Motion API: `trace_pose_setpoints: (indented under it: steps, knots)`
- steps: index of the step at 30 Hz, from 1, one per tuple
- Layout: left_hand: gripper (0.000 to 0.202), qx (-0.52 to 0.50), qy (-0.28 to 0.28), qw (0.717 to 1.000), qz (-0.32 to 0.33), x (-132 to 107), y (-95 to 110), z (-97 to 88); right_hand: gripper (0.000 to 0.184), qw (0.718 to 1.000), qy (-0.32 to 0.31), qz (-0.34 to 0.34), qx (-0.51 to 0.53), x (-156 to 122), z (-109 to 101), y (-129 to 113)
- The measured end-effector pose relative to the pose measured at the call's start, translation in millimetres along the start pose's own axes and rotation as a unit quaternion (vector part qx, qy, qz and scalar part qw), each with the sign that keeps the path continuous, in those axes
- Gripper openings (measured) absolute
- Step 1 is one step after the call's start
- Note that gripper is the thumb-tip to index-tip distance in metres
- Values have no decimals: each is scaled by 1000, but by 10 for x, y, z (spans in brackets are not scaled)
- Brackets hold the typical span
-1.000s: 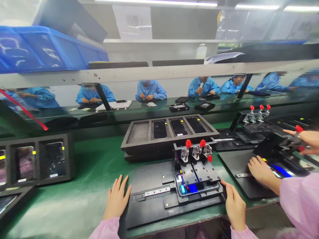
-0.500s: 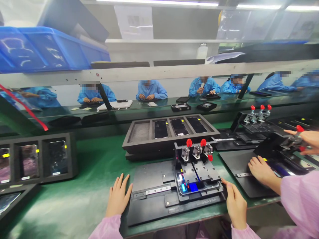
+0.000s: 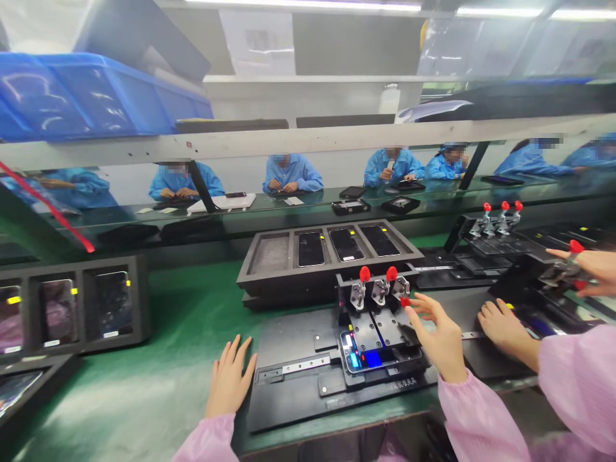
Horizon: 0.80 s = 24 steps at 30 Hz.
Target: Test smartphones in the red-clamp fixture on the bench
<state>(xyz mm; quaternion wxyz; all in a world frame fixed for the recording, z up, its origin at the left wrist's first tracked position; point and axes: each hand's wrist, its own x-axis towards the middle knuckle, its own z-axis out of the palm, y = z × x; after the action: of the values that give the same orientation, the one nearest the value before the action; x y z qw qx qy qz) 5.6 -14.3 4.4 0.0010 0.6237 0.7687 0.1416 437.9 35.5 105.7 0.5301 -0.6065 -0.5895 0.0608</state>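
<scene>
My left hand (image 3: pixel 230 378) lies flat and open on the green bench, fingertips beside the left edge of the black fixture plate (image 3: pixel 289 401). On that fixture sits a smartphone (image 3: pixel 359 359) with a lit screen, its upper part under black pressing plates (image 3: pixel 380 330). Behind them stand three toggle clamps (image 3: pixel 380 292) with red tips; two handles point up and the rightmost points down. My right hand (image 3: pixel 440 337) is raised at the fixture's right side, fingers apart, thumb and index fingertip at the rightmost red tip (image 3: pixel 405 301). Whether they touch it I cannot tell.
Behind the fixture, a stacked black foam tray (image 3: pixel 269 280) holds three phones. Another phone tray (image 3: pixel 137 301) stands at left. At right, a co-worker's hands (image 3: pixel 505 330) are on a similar fixture. A blue bin (image 3: pixel 110 96) rests on the shelf above.
My right hand has moved up from the fixture's lower right edge to the rightmost clamp, and its fingers have spread. My left hand has stayed in place.
</scene>
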Motion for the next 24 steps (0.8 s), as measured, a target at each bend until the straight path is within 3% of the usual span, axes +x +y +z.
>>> trace_pose_setpoints:
  steps: [8,12,16,19,21,24]
  knots:
    - [46,-8,5,1000,2,8,-16,16,38,997,-45,-52,-39,116,107,40]
    - [46,-20,11,1000,2,0,1,1,33,994,-51,-75,-63,173,-14,-56]
    - [45,-41,24,999,3,3,13,-20,38,991,-6,-101,-88,296,-160,-289]
    - [42,-70,43,997,12,26,27,-84,43,996,33,-85,-13,396,-185,-480]
    - [39,-95,68,993,24,24,62,-161,43,995,24,-66,76,422,-192,-565]
    - [38,-127,132,983,31,-60,206,-284,39,988,26,-41,150,365,-227,-530]
